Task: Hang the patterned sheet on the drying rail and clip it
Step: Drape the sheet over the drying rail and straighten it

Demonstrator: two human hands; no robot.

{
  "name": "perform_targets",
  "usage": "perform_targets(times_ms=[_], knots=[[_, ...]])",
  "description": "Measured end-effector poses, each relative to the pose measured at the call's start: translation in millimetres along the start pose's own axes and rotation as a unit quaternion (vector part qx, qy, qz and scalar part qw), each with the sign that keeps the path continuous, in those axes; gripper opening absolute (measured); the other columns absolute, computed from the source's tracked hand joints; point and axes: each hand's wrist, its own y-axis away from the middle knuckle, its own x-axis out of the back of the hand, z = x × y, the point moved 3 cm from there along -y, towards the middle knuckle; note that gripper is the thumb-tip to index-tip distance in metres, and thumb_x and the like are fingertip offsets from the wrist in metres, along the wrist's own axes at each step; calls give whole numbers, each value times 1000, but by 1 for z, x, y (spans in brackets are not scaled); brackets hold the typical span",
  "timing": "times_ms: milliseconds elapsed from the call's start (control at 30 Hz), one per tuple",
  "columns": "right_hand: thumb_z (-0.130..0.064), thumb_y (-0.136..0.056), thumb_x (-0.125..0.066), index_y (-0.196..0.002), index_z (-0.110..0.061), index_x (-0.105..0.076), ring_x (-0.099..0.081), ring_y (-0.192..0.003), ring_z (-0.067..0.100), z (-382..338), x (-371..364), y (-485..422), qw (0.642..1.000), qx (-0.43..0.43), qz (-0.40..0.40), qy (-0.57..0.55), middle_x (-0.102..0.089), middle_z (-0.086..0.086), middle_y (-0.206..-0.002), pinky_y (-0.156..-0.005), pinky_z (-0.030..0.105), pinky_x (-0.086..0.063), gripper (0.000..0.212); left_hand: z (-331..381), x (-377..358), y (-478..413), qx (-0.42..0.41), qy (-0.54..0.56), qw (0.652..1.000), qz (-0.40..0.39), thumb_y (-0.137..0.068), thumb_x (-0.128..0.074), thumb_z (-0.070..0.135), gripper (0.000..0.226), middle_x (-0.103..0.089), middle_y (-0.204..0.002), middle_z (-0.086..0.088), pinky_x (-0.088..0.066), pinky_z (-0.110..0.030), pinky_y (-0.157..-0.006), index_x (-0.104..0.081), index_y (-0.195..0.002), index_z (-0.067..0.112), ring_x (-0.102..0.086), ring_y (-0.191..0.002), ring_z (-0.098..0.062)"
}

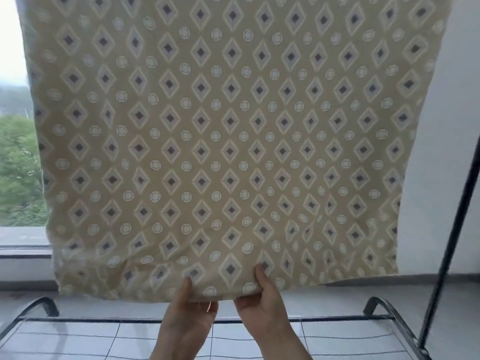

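The patterned sheet, beige with dark diamonds and pale circles, hangs flat in front of me and fills most of the view. Its top runs out of the frame, so the drying rail that carries it is hidden. My left hand pinches the sheet's bottom hem near the middle, thumb on the front. My right hand grips the same hem just to the right, thumb pressed on the fabric. No clip is in view.
A black upright pole of the rack slants up at the right. The rack's curved metal feet and a low wire shelf lie below the sheet. A window with trees outside is at the left, a white wall at the right.
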Motion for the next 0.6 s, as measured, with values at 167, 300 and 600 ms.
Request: perform_targets(times_ms=[167,300,600], knots=[[-21,-72,-72,-94,-8,-77,-71,-83,32,-64,22,4,997,45,45,44,-73,17,-102,-90,46,-48,27,-19,-19,-10,-55,-28,998,-7,-85,-53,4,30,-77,-91,0,-58,-36,-67,-79,-84,21,-74,-77,-15],[-24,-74,-78,-107,-18,-69,-69,-84,29,-119,33,4,992,106,67,28,-75,10,-100,-81,44,-54,35,6,-2,-15,-117,-79,989,38,-92,-46,8,48,-75,-69,2,-58,-25,-51,-78,-60,21,-71,-58,-7],[-15,-100,-48,-117,-7,-66,-74,-82,26,-114,7,20,985,141,67,71,-75,14,-100,-64,38,-60,26,-50,-29,-34,73,-17,989,-126,-78,-63,18,39,-60,-130,-11,-59,-43,-76,-69,-116,13,-71,-99,-26]])
